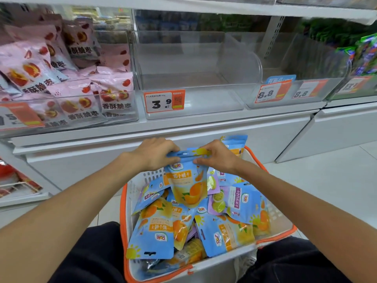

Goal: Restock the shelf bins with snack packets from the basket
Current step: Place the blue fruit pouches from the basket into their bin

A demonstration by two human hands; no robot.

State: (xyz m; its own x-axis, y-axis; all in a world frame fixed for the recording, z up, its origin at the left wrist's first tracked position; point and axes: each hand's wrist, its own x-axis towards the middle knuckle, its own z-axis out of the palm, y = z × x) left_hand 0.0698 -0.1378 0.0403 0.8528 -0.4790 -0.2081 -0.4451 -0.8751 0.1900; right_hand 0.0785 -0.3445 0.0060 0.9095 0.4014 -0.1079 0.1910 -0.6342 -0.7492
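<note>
A white basket with an orange rim [124, 203] sits on the floor in front of me, full of several blue and orange Dole snack packets [155, 231]. One packet [188, 186] hangs upright above the pile. My left hand [157, 153] pinches its top left corner and my right hand [217, 156] pinches its top right corner. Straight above stands a clear shelf bin [195, 78] with a 3.9 price tag [164, 101]; nothing lies inside it.
The left bin [67, 111] is packed with pink jujube packets. Right of the middle bin another clear bin [302, 68] carries 8.8 tags. Green packets [365, 56] fill the far right bin. White cabinet fronts run below the shelf.
</note>
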